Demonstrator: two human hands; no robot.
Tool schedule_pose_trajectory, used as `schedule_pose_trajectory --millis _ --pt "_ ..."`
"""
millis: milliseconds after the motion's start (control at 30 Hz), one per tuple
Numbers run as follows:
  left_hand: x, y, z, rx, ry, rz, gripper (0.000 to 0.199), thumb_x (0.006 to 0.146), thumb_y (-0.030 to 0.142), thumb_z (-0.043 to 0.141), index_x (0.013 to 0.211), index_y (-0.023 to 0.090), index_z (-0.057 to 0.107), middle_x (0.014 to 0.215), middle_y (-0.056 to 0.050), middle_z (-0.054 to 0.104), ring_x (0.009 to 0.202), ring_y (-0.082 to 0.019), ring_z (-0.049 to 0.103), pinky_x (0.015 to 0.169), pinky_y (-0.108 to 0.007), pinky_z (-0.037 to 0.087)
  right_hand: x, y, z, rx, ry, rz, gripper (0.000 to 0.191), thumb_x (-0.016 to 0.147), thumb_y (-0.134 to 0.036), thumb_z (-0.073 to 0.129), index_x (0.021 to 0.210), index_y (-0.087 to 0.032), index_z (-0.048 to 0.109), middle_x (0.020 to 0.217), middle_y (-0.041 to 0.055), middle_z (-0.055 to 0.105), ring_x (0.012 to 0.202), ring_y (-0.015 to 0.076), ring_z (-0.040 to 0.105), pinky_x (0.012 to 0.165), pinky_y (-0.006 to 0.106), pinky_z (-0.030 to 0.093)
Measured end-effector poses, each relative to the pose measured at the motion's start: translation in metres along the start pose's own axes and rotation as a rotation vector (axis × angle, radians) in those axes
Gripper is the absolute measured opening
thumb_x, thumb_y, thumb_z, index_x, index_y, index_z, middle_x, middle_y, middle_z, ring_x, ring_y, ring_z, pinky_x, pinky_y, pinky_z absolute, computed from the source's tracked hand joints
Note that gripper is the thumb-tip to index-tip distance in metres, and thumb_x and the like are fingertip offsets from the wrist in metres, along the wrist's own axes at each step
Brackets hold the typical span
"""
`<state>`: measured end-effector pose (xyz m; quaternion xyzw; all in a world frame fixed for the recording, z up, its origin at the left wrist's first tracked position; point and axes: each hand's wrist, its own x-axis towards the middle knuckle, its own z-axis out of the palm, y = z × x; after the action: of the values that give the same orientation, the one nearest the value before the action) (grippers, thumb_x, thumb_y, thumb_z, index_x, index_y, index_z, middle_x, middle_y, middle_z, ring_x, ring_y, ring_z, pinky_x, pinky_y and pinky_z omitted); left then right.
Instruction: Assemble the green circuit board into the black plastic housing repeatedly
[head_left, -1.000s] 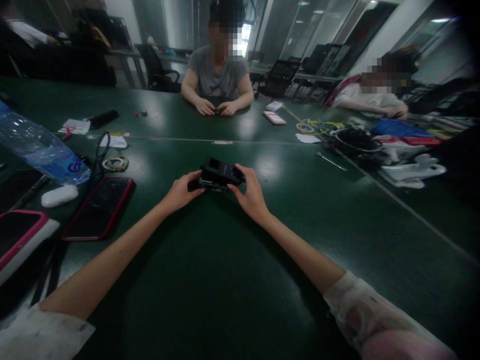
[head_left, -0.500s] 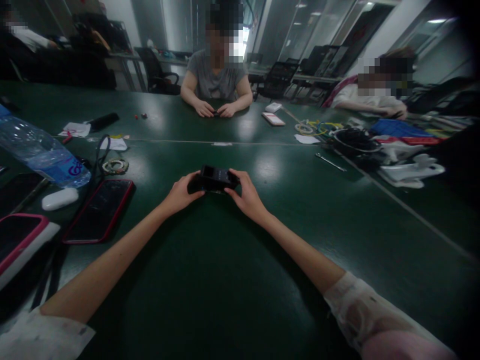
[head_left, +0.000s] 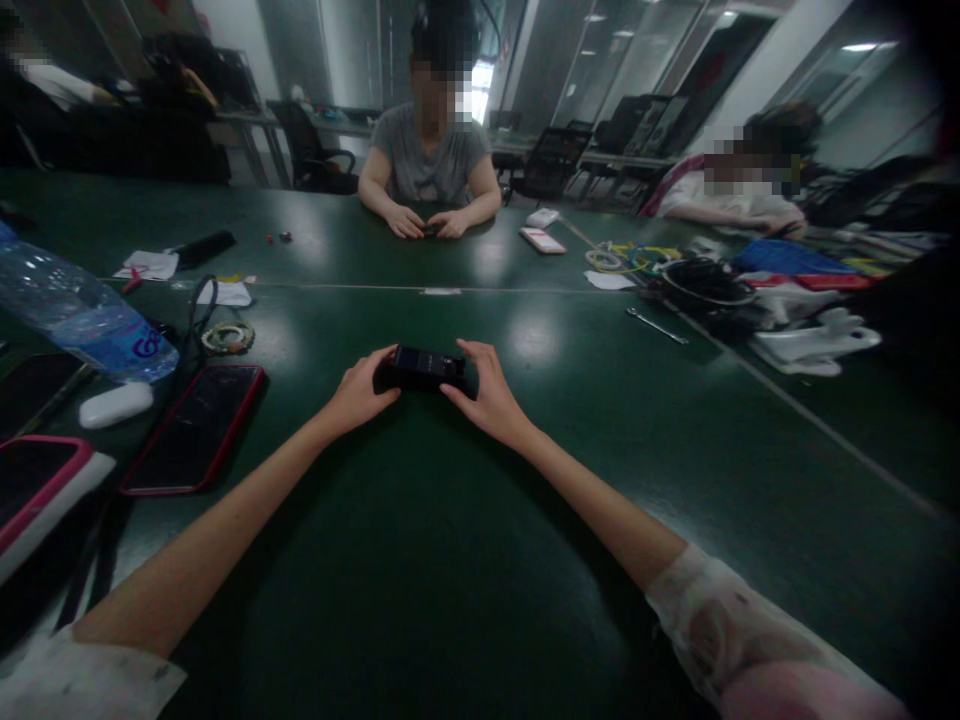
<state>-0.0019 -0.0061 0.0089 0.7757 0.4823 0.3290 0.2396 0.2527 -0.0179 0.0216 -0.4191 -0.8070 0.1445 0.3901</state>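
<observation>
Between my two hands is a small black boxy device with what looks like a dark panel and small pale marks on its face. My left hand grips its left end, thumb at the near edge and fingers behind. On the other end, my right hand pinches it between a thumb in front and fingers at the far side. The device is at or just above the green table; I cannot tell whether it touches. Its ends and underside are partly hidden by my fingers.
Left of my arms lie a red-edged phone, a white earbud case and a tilted water bottle. A wrench and coiled cables lie to the right. Across the table sits a person in a grey shirt.
The black device has tipped in my hands, so its face shows at another angle and it looks flatter. Both hands keep hold. The camera view has shifted slightly.
</observation>
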Motion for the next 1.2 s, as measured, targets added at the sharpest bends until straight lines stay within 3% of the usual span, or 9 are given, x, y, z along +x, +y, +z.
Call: schedule_pose_trajectory --millis 233,433,833,1067,1200 --pt "0.000 0.001 -0.001 0.034 -0.024 -0.053 0.066 0.082 0.033 0.065 0.142 0.024 0.039 0.139 -0.014 0.054 0.130 -0.032 0.050 0.108 -0.057 0.035 0.001 0.012 0.002 0.171 -0.022 0.132 0.068 0.080 -0.032 0.072 0.138 -0.024 0.039 0.130 0.0115 0.053 0.118 0.0258 0.057 0.103 0.052 0.047" --pt "-0.001 0.010 -0.002 -0.029 -0.017 -0.096 0.065 0.085 0.048 0.063 0.141 0.025 0.040 0.140 -0.013 0.053 0.129 -0.032 0.051 0.108 -0.055 0.037 0.003 0.011 0.001 0.263 -0.066 0.161 0.061 0.078 -0.027 0.075 0.132 -0.022 0.046 0.127 0.0107 0.060 0.119 0.0247 0.059 0.103 0.049 0.047" --pt "-0.001 0.012 -0.003 -0.057 -0.028 -0.113 0.059 0.086 0.042 0.064 0.139 0.025 0.043 0.140 -0.012 0.054 0.130 -0.031 0.051 0.106 -0.056 0.039 0.005 0.007 -0.003 0.308 -0.089 0.208 0.053 0.078 -0.021 0.073 0.125 -0.024 0.050 0.127 0.0079 0.062 0.118 0.0236 0.061 0.103 0.050 0.048" --pt "0.001 0.010 -0.001 -0.082 0.005 -0.081 0.062 0.083 0.044 0.068 0.136 0.021 0.047 0.134 -0.012 0.058 0.125 -0.029 0.055 0.106 -0.049 0.042 0.006 0.012 -0.001 0.387 -0.072 0.243 0.052 0.075 -0.019 0.076 0.121 -0.024 0.052 0.123 0.0071 0.063 0.118 0.0239 0.061 0.104 0.048 0.049" --pt "0.002 0.009 0.000 -0.134 0.015 -0.076 0.061 0.087 0.044 0.064 0.141 0.025 0.042 0.135 -0.010 0.058 0.127 -0.027 0.054 0.108 -0.049 0.040 0.006 0.016 0.000 0.394 -0.066 0.246 0.053 0.074 -0.020 0.077 0.122 -0.025 0.053 0.124 0.0066 0.063 0.118 0.0245 0.061 0.104 0.048 0.049"
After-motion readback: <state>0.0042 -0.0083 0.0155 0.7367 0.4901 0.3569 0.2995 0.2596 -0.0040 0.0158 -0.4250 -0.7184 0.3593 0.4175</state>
